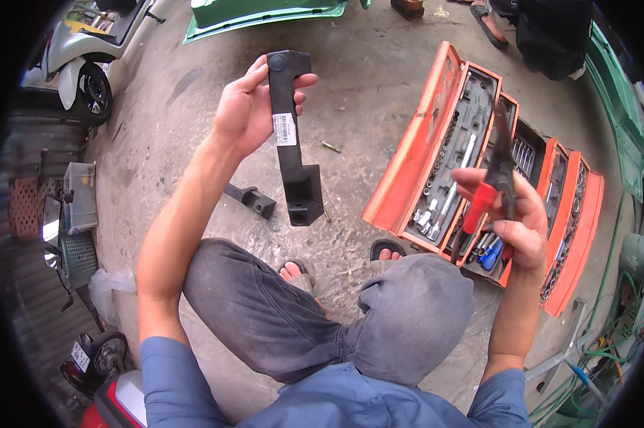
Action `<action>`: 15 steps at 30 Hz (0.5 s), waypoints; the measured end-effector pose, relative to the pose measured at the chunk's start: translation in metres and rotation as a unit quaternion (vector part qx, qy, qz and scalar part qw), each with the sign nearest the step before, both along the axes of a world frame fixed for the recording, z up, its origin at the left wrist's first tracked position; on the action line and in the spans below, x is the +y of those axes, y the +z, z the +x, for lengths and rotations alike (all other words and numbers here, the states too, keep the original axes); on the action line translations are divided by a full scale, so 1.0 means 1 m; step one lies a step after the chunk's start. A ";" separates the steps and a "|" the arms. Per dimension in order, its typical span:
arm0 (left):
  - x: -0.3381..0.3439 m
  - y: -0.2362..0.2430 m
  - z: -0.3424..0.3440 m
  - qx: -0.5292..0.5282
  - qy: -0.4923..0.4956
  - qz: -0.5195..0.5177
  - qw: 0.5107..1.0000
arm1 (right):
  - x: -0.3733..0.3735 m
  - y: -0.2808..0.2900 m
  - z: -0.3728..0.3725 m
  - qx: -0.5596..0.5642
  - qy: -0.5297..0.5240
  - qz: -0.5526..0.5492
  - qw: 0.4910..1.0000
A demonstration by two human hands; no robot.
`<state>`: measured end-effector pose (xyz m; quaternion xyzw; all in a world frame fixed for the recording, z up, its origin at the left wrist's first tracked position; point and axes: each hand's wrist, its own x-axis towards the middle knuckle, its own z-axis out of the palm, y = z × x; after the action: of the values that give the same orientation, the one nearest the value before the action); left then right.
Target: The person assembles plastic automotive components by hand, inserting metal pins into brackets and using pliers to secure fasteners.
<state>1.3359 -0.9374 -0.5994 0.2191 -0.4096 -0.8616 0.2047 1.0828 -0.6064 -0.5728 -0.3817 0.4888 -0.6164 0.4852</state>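
My left hand (247,114) is closed round the upper part of a long black bracket (290,153), which hangs nearly upright. A white printed label sits on its middle, and its lower end widens into a block with a hole. My right hand (518,217) grips a pair of red-handled pliers (502,167), dark jaws upward, slightly blurred, in front of the toolbox. Below the toolbox's near edge the view of its compartments is partly hidden by this hand. A second black bracket (254,200) lies on the floor behind the held one, with a small bolt (330,147) nearby.
An orange cantilever toolbox (443,78) stands spread at the right, holding sockets, ratchets and wrenches. Green painted panels (265,16) lie at the back and far right. A white scooter (87,57) stands back left, a red motorbike (115,399) near left. Green hoses (614,349) coil lower right.
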 end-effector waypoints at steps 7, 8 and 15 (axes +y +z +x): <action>0.015 0.018 -0.013 0.007 0.109 0.044 0.993 | -0.051 0.019 0.000 -0.079 0.225 0.116 0.964; 0.018 0.022 -0.016 0.009 0.114 0.041 0.993 | -0.057 0.023 0.004 -0.071 0.222 0.136 0.963; 0.039 0.044 -0.036 0.006 0.224 -0.110 0.968 | -0.097 0.029 0.049 0.370 0.058 0.129 0.918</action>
<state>1.2997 -0.8985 -0.5557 0.2766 -0.4406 -0.7448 0.4179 1.1322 -0.7030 -0.5434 -0.5446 0.6856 -0.3332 0.3498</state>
